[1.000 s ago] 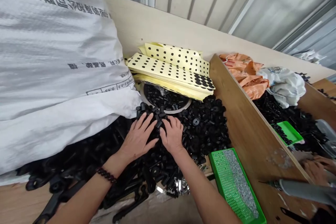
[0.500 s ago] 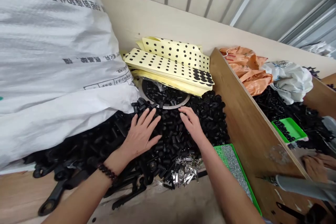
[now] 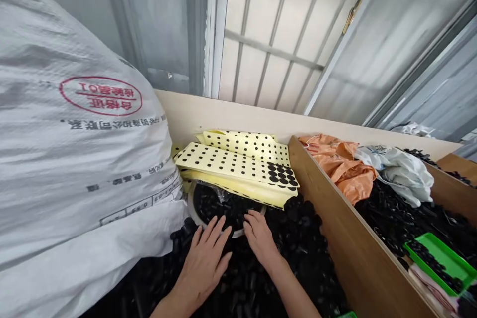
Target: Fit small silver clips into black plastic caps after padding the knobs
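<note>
My left hand (image 3: 206, 261) lies spread over the heap of small black plastic parts (image 3: 238, 278), its fingertips near the front rim of a round metal bowl (image 3: 238, 233). To its right, my right hand (image 3: 260, 238) rests at the same rim with its fingers slightly bent and nothing visible in them. Black parts and a bit of clear plastic sit inside the bowl. Across its back lie yellow sheets (image 3: 234, 164) with rows of black dots, hiding part of it.
A big white woven sack (image 3: 122, 174) with printing stands at the left. On the right, a wooden divider (image 3: 335, 223) separates a bay with an orange bag (image 3: 346, 169), a white bag (image 3: 398, 171), black parts and a green tray (image 3: 439, 258). Metal panels rise behind.
The view has tilted up, so the scene sits lower in the picture. Both hands have come forward to the bowl's rim. The metal clips and forearms have mostly left the view.
</note>
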{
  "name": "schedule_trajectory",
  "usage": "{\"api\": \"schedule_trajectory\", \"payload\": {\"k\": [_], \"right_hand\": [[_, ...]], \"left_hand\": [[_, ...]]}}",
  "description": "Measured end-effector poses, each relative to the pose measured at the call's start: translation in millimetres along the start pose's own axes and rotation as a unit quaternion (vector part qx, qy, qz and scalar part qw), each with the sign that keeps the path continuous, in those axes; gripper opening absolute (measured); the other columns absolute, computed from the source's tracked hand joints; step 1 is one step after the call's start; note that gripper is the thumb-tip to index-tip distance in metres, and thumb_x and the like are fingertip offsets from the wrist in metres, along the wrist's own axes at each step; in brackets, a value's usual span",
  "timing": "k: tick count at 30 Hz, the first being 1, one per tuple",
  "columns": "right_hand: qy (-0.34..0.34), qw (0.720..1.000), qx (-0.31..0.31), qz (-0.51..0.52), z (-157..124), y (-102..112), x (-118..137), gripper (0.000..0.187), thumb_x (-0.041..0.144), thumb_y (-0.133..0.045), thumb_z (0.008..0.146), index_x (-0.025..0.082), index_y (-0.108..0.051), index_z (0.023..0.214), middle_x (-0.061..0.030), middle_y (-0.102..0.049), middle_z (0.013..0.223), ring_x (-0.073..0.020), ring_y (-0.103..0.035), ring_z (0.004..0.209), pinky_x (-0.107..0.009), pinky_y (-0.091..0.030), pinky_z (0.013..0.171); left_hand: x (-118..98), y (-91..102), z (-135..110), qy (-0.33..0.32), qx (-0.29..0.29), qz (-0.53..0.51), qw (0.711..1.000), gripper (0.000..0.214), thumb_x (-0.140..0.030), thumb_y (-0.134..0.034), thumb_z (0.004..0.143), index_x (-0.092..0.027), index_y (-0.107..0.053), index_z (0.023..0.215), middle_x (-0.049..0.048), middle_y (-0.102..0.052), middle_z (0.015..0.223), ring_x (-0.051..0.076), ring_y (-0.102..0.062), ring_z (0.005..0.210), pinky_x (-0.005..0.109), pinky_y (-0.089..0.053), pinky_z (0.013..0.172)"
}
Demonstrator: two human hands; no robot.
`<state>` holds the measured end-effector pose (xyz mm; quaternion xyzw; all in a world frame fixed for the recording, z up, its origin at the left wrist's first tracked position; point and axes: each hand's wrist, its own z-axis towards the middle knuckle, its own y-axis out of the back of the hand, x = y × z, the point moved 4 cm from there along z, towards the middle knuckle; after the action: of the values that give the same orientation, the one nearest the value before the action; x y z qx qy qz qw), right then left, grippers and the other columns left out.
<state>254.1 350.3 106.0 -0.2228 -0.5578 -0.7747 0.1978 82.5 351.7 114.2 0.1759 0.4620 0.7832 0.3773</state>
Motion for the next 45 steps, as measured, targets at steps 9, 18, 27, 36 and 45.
{"api": "schedule_trajectory", "payload": {"k": [9,18,27,36,45], "right_hand": [[-0.009,0.998,-0.007,-0.067,66.1,-6.8,-32.4,0.047,0.007,-0.04,0.081,0.011,-0.054,0.125,-0.0169,-0.055,0.125,-0.0309,-0.047,0.117,-0.051,-0.037,0.102],[-0.024,0.997,0.073,-0.02,108.0,-17.4,-47.5,0.021,0.027,-0.053,0.093,0.018,-0.059,0.11,-0.0069,-0.06,0.115,-0.0199,-0.06,0.1,-0.041,-0.049,0.087],[-0.05,0.976,0.21,-0.011,113.7,-60.7,-47.8,0.025,0.03,-0.053,0.093,0.02,-0.056,0.115,-0.0077,-0.057,0.12,-0.02,-0.059,0.1,-0.04,-0.051,0.084],[0.009,0.912,0.408,0.053,98.2,-70.4,-23.1,0.025,0.03,-0.055,0.091,0.017,-0.058,0.112,-0.0068,-0.06,0.113,-0.0195,-0.061,0.095,-0.039,-0.052,0.081],[0.027,0.919,0.385,0.086,55.3,-31.3,14.1,0.019,0.031,-0.062,0.083,0.014,-0.061,0.074,0.0014,-0.058,0.073,-0.0159,-0.056,0.07,-0.031,-0.047,0.068]], "left_hand": [[21.7,-36.8,30.3,0.034,0.024,-0.039,0.998,0.043,-0.019,-0.045,0.084,-0.022,-0.054,0.126,0.0089,-0.054,0.135,0.029,-0.048,0.123,0.049,-0.041,0.098],[50.3,-54.2,71.4,0.152,0.131,-0.083,0.976,0.041,-0.013,-0.039,0.084,-0.012,-0.055,0.122,0.0152,-0.058,0.124,0.029,-0.054,0.113,0.046,-0.046,0.094],[43.7,-49.3,50.5,0.132,0.22,-0.15,0.955,0.043,-0.034,-0.051,0.085,-0.016,-0.055,0.124,0.012,-0.06,0.125,0.029,-0.056,0.114,0.046,-0.045,0.095],[45.4,-55.5,55.8,0.155,0.191,-0.193,0.95,0.053,-0.041,-0.055,0.082,-0.013,-0.051,0.126,0.0169,-0.058,0.126,0.034,-0.053,0.115,0.052,-0.043,0.094],[23.4,-13.5,38.1,0.089,0.143,-0.269,0.948,0.036,-0.029,-0.051,0.085,-0.017,-0.052,0.118,0.0095,-0.059,0.116,0.023,-0.054,0.109,0.036,-0.045,0.094]]}}
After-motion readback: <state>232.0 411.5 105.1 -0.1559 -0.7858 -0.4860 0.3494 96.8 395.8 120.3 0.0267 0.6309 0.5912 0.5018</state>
